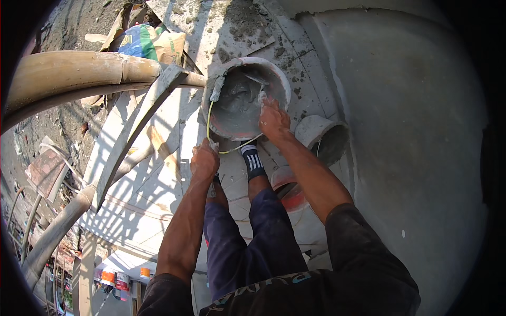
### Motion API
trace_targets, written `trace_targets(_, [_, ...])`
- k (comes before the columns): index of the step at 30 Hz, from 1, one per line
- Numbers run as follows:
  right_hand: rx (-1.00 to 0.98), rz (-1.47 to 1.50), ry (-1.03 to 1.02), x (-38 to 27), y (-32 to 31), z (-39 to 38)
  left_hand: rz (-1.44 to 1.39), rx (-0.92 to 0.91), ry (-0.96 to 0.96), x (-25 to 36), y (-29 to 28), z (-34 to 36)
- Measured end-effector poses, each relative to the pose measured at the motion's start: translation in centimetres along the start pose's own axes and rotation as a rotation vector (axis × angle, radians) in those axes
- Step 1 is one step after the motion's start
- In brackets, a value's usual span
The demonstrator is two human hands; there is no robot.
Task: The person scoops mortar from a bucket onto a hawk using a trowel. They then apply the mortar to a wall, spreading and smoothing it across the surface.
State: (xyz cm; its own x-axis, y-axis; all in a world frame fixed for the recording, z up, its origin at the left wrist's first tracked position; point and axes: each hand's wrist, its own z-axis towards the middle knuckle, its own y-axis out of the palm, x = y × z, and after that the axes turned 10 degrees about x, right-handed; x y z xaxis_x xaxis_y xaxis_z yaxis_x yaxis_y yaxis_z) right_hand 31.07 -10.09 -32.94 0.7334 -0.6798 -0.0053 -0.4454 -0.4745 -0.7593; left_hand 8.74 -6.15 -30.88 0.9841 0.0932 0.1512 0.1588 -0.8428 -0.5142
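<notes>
A round bucket [289, 87] stands before my feet, with wet grey mortar [237, 102] inside and a crusted rim. Its thin yellow handle [210, 118] hangs down on the near side. My left hand [204, 158] is closed around that handle just below the rim. Over the bucket's right side, my right hand [274, 118] is curled into a fist, smeared with mortar. A pale grey, mortar-coated tip [262, 96] shows at its fingers, but what it belongs to cannot be made out.
A second grey-crusted bucket [319, 131] lies tipped to the right, near a reddish bucket [290, 195]. Thick bamboo poles [79, 68] and a slanted plank [134, 131] cross the left side. A torn bag [168, 45] lies beyond. Smooth grey cement surface [411, 131] extends rightward.
</notes>
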Motion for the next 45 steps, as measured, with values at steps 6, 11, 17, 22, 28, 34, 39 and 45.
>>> trace_targets(6, [-0.102,-0.068,0.009,-2.0,4.5,-1.0,0.018,0.021,0.016,-0.6,0.6,0.1])
trace_targets(11, [-0.182,0.097,-0.06,-3.7,4.8,-2.9,0.026,0.01,-0.006,-0.9,0.3,0.0])
trace_targets(17, [-0.414,0.259,0.031,-5.4,1.0,-2.6,0.012,0.085,0.048,-0.5,0.0,-0.4])
trace_targets(22, [-0.272,0.67,0.143,-0.3,-0.2,-4.2,-0.008,0.076,0.045,-0.5,-0.2,-0.2])
trace_targets(28, [0.092,0.276,0.156,-1.0,-0.3,-1.9,-0.001,0.034,0.035,-1.0,0.0,0.0])
trace_targets(34, [0.044,0.069,0.061,-2.3,5.3,-0.9,0.027,-0.007,0.011,1.4,-1.2,-0.6])
trace_targets(39, [-0.166,0.071,-0.017,-4.2,5.5,-3.9,0.044,0.031,0.01,-0.5,-0.2,-0.2])
trace_targets(45, [-0.389,0.193,-0.026,-3.3,3.3,-4.0,0.077,0.008,-0.008,0.2,0.0,-0.5])
